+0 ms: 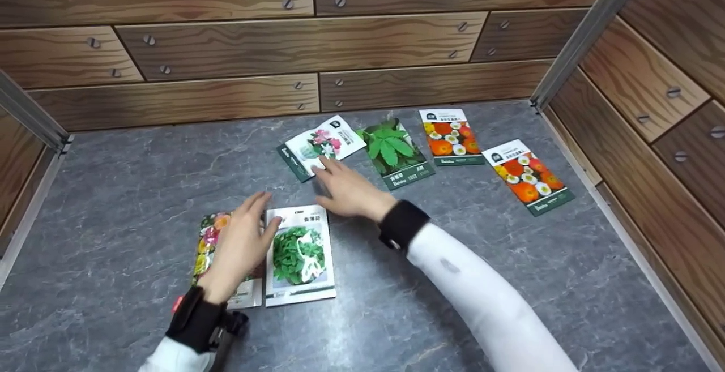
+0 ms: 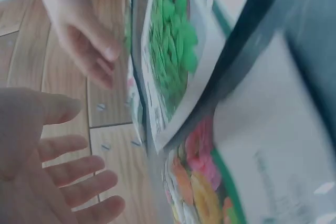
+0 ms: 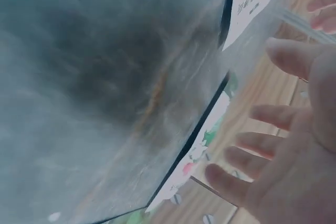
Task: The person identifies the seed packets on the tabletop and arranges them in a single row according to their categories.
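Observation:
In the head view my left hand hovers over a seed packet with multicoloured flowers, hiding much of it, fingers spread and holding nothing. Beside it lies a white seed packet with green leaves, close to the left thumb. My right hand is extended at the lower edge of a seed packet with pink flowers; whether the fingertips touch it I cannot tell. Both wrist views show loosely spread fingers with no packet between them.
Right of the pink-flower packet lies a packet with a large green leaf. Farther right are two orange-flower packets, one upright and one tilted. Wood-patterned panels wall in the grey marbled surface.

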A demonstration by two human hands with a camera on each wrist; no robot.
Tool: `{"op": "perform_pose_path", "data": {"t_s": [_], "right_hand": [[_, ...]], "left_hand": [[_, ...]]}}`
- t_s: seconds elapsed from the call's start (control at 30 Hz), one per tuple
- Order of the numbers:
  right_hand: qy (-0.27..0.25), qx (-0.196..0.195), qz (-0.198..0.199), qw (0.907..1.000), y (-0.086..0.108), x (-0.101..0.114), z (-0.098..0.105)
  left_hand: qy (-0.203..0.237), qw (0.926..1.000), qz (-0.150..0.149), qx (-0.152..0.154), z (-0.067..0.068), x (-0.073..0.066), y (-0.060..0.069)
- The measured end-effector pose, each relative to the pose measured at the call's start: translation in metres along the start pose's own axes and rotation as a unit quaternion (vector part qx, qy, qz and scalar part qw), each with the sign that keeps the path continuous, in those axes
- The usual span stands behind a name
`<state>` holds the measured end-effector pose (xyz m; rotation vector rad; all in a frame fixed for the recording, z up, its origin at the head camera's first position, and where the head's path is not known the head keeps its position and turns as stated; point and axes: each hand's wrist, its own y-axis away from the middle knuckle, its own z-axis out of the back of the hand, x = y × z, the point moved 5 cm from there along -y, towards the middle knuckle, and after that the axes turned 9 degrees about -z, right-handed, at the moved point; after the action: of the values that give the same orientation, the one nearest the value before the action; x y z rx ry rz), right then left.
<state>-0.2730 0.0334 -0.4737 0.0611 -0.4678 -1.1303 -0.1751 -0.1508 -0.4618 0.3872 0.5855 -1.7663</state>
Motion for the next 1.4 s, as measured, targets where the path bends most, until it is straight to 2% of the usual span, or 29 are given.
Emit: {"op": "perform_pose_path", "data": {"t_s": [0.17, 0.3, 0.43, 0.6, 0.7, 0.8, 0.93, 1.03, 1.13, 1.23, 1.33, 1.4], "right_hand": [[0.003, -0.020, -0.019, 0.9996, -0.027, -0.002, 0.008], [0.015, -0.002, -0.036, 0.9992, -0.034, -0.010, 0.002], [0.023, 0.021, -0.003, 0.9995, -0.034, -0.014, -0.002], [0.035, 0.005, 0.057, 0.9978, -0.032, -0.023, 0.002], [0.047, -0.024, 0.066, 0.9964, -0.031, -0.028, 0.004], [0.045, -0.043, 0.045, 0.9971, -0.031, -0.030, 0.002], [0.042, -0.022, 0.020, 0.9987, -0.029, -0.026, -0.004], [0.050, 0.005, 0.032, 0.9982, -0.027, -0.024, -0.007], [0.054, 0.011, 0.048, 0.9973, -0.025, -0.027, -0.004], [0.039, -0.003, 0.057, 0.9976, -0.025, -0.034, -0.001], [0.013, -0.042, 0.046, 0.9980, -0.028, -0.037, 0.002], [-0.007, -0.078, 0.020, 0.9967, -0.030, -0.036, 0.002]], "left_hand": [[0.024, 0.9993, 0.028, 0.001, -0.003, 0.011, -0.023], [0.041, 0.9984, 0.038, -0.007, -0.006, 0.015, -0.035], [0.046, 0.9982, 0.033, -0.018, -0.007, 0.016, -0.045], [0.047, 0.9976, 0.047, -0.016, -0.010, 0.020, -0.055], [0.037, 0.9982, 0.046, 0.015, -0.017, 0.022, -0.061], [0.014, 0.9977, 0.025, 0.061, -0.024, 0.020, -0.068], [-0.016, 0.9937, 0.002, 0.111, -0.033, 0.016, -0.075], [-0.033, 0.9913, 0.000, 0.127, -0.035, 0.014, -0.076], [-0.039, 0.9916, -0.002, 0.123, -0.035, 0.011, -0.073], [-0.027, 0.9943, -0.013, 0.102, -0.034, 0.009, -0.072], [-0.013, 0.9974, -0.010, 0.070, -0.032, 0.011, -0.073], [-0.008, 0.9989, 0.004, 0.047, -0.031, 0.015, -0.075]]}}
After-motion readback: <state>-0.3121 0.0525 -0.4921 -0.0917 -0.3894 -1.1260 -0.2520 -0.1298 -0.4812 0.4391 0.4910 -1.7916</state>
